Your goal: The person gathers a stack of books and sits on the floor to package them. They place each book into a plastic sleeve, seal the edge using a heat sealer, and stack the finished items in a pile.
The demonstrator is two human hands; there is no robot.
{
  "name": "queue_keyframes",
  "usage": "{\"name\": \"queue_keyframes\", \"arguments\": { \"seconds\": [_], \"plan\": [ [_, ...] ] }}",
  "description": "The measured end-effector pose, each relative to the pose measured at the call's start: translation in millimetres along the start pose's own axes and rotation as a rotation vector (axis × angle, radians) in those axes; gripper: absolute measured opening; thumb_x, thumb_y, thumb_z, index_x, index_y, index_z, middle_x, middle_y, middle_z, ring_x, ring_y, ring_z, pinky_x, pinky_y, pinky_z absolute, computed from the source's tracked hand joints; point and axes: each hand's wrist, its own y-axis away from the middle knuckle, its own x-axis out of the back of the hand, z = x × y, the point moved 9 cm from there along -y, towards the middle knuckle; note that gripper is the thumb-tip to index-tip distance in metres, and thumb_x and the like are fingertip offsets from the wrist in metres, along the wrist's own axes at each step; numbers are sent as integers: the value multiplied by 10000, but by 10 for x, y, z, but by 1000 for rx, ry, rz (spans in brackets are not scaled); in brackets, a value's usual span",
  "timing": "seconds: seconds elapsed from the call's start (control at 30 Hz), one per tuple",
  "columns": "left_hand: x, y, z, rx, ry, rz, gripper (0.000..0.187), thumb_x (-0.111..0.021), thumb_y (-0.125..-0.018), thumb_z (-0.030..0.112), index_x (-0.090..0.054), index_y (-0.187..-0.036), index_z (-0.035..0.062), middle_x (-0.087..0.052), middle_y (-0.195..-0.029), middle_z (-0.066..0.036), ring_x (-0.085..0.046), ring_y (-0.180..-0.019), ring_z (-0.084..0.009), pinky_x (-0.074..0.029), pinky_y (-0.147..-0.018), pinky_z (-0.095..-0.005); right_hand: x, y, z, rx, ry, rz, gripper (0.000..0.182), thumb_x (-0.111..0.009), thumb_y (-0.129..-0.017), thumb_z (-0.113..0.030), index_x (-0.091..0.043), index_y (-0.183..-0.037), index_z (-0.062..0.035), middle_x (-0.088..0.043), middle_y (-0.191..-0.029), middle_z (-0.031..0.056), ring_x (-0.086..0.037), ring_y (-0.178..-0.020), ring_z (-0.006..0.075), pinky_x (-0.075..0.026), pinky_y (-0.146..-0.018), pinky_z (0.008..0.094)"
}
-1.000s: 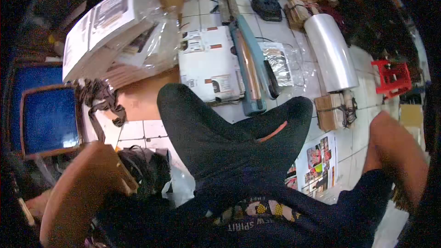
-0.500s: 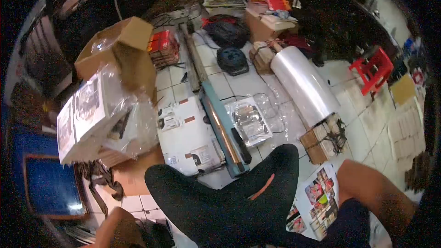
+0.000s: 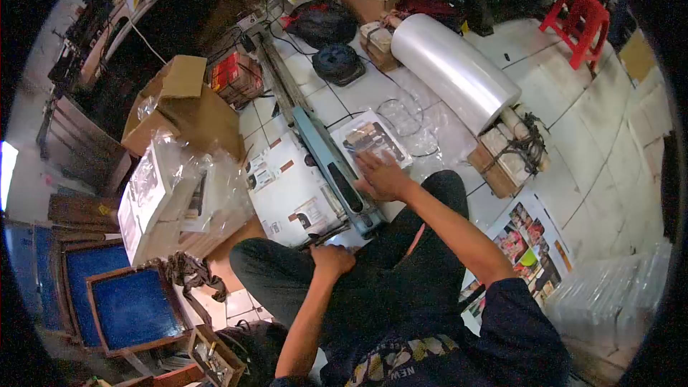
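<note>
Head view, contents listed outward from the two hands.

Item: right hand (image 3: 387,175). Fingers spread, nothing clenched; laid over the near part of the wrapped packet (image 3: 367,131), apparently in contact, though how firmly it presses cannot be told.

Item: wrapped packet. Printed sheet under clear film, flat on the tiled floor (image 3: 588,125), under and just beyond the right fingertips.

Item: left hand (image 3: 334,259). Loosely curled, at the near edge of the printed stack (image 3: 287,197); whether the fingers pinch that edge or merely rest there cannot be told.

Item: printed stack. White with dark and brown patches, lying just beyond the left hand.

Item: teal bar device (image 3: 324,154). Long, slanting away between the hands, against the right side of the stack; its near end lies between the two wrists.

Item: film roll (image 3: 455,72). Large, clear, beyond and to the right of the right hand, well apart from it.

Item: tied bundle (image 3: 499,163). Right of the right hand, near the roll's near end.

Handling notes, by judgement: right palm low and fingers wide, so the slick film neither creases nor skids; pressure even, off the packet's corners; right wrist clear of the bar; left hand light, keeping the stack's edges square.
</note>
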Motion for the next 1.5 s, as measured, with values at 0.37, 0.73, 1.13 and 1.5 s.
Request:
{"name": "queue_keyframes", "arguments": {
  "seconds": [0.37, 0.73, 1.13, 1.5],
  "plan": [
    [-872, -977, 414, -353, 440, -77, 454, -457, -847, 445, -695, -997, 89, -672, -1016, -198, -644, -957, -378, -459, -908, -505, -42, 428, 1076, -485, -651, 209, 650, -633, -829, -501, -515, -1275, -43, -630, -1125, 232, -605, -1062, 366, -452, -934, 438],
    [322, 222, 256, -4, 454, -11, 369, -556, -798, 393, -696, -982, 106, -668, -1018, -187, -648, -927, -362, -511, -810, -450, -63, 569, 1126, -662, -579, 390, 486, -597, -897, -339, -550, -1219, 22, -613, -1128, 233, -581, -1034, 396, -435, -934, 464],
    [2446, 1741, -3696, 484, -4, 1151, 764, -818, -657, 324, -512, -1349, 221, -498, -1361, -173, -430, -1302, -330, -299, -1072, -507, 1432, 374, -86, -403, -563, 743, 329, -393, -973, -202, -621, -944, 34, -627, -886, 125, -590, -850, 228, -440, -786, 321],
    [1876, 2900, -2929, 375, 144, 1679, 436, -711, -803, 153, -576, -1157, -62, -657, -1072, -216, -675, -932, -299, -542, -770, -380, 996, -54, -1984, -18, -1028, -21, 338, -487, -972, -260, -667, -905, 18, -675, -881, 129, -651, -788, 207, -507, -715, 325]
  ]
}}
